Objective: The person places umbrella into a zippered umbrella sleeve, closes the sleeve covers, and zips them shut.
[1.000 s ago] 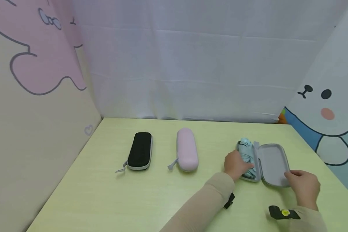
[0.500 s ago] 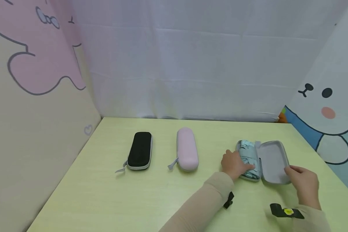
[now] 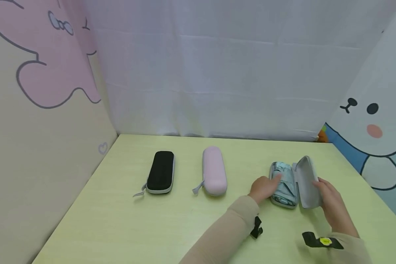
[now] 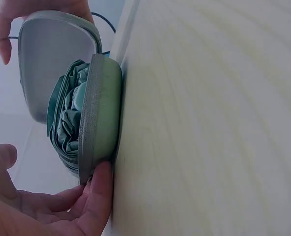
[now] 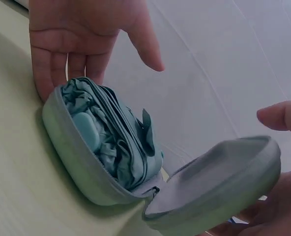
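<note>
A pale green zip case (image 3: 283,205) lies open at the table's right. Packed into its base is a folded teal compact umbrella (image 3: 285,179), its rounded end piece showing between the folds in the right wrist view. My left hand (image 3: 264,187) touches the base's left side with fingers extended; its thumb is raised over the umbrella in the head view. The grey-lined lid (image 5: 214,167) stands partly raised on its hinge. Behind it are the fingers of my right hand (image 3: 333,203), which press on its outer side, while the thumb stands apart from the lid in the right wrist view.
A closed pink case (image 3: 214,170) with a grey pull tab lies left of the umbrella's case. Farther left is a closed black case (image 3: 160,171) with a grey edge. White cloth (image 3: 217,73) hangs behind the table (image 3: 118,227), with printed panels at both sides.
The lid has swung upward from nearly flat toward the base, and my right hand has moved left with it. My left thumb has lifted and moved up over the umbrella.
</note>
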Tool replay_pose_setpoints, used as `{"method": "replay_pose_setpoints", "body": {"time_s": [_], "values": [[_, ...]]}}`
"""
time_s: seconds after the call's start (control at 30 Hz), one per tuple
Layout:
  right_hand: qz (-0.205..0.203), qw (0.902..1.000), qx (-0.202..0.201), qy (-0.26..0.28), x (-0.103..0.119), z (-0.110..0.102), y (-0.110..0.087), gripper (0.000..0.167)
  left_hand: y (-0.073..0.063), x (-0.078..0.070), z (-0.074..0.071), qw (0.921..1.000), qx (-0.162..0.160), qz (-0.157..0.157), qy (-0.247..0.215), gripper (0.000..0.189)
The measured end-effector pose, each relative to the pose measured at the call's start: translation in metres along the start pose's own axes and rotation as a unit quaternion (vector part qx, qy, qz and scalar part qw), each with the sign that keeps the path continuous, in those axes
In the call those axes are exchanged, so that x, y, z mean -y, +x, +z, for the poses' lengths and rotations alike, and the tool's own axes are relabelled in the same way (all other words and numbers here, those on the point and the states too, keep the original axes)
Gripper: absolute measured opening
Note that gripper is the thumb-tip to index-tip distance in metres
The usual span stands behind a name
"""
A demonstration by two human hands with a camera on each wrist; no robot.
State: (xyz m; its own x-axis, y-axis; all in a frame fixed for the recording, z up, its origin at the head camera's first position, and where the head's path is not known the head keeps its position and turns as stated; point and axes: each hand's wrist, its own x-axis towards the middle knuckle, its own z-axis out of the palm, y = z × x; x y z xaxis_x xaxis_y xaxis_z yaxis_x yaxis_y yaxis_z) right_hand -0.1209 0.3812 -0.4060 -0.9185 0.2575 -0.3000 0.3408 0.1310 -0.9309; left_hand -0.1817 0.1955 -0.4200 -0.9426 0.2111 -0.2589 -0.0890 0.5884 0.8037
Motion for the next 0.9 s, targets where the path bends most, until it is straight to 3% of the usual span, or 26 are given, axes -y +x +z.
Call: {"method": "replay_pose_setpoints", "body": {"time_s": [0.1, 0.27, 0.5, 0.63, 0.8, 0.9], "values": [[-0.024, 0.9992, 0.011, -0.031, -0.018, -0.003, 0.021, 0.083, -0.001, 0.0, -0.002, 0.9999, 0.004, -0.006, -0.015, 0.062], [-0.047, 0.9951, -0.008, -0.086, -0.04, -0.004, 0.052, 0.085, -0.003, 0.0, -0.004, 0.9995, 0.008, -0.006, -0.029, 0.063], [-0.063, 0.9899, -0.038, -0.121, -0.052, 0.007, 0.065, 0.086, -0.004, 0.0, -0.004, 0.9991, 0.009, -0.014, -0.039, 0.063], [-0.066, 0.9844, -0.056, -0.153, -0.043, 0.019, 0.054, 0.078, -0.003, 0.002, -0.002, 0.999, 0.008, -0.016, -0.042, 0.059], [-0.083, 0.9719, -0.054, -0.213, -0.009, 0.038, 0.011, 0.051, 0.0, 0.005, 0.001, 0.9997, 0.0, -0.005, -0.025, 0.046], [-0.105, 0.9677, -0.057, -0.222, 0.004, 0.045, -0.007, 0.045, 0.0, 0.006, 0.001, 0.9998, -0.006, 0.003, -0.017, 0.042]]}}
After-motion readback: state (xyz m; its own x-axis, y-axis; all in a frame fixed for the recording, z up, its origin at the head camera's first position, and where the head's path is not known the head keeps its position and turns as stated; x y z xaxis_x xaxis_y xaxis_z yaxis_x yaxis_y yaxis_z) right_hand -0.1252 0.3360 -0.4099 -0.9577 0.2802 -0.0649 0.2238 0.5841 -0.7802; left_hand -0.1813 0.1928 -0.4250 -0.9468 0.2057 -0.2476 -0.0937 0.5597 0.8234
